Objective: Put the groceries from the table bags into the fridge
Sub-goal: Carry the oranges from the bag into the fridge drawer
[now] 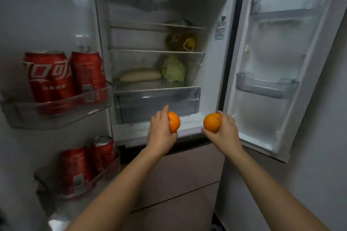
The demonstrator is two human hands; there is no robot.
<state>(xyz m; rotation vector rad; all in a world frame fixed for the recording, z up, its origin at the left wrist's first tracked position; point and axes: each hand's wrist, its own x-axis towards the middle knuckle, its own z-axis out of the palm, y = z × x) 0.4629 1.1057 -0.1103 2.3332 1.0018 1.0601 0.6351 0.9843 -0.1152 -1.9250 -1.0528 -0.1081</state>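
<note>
The fridge [214,2] stands open with both doors swung wide. My left hand [161,133] grips an orange [174,122] just in front of the clear crisper drawer [157,105]. My right hand [227,131] holds a second orange [212,123] at the same height, near the compartment's right front edge. Both oranges hang in the air outside the fridge's lower sill. On the shelf above the drawer lie a pale long vegetable [140,75] and a green cabbage [173,69].
The left door bins hold red cola cans [48,78] above and more cans [77,167] below. A yellow-capped bottle [183,42] lies on the middle shelf. The right door bins [266,86] hold nothing. Brown drawer fronts [180,180] sit under the compartment.
</note>
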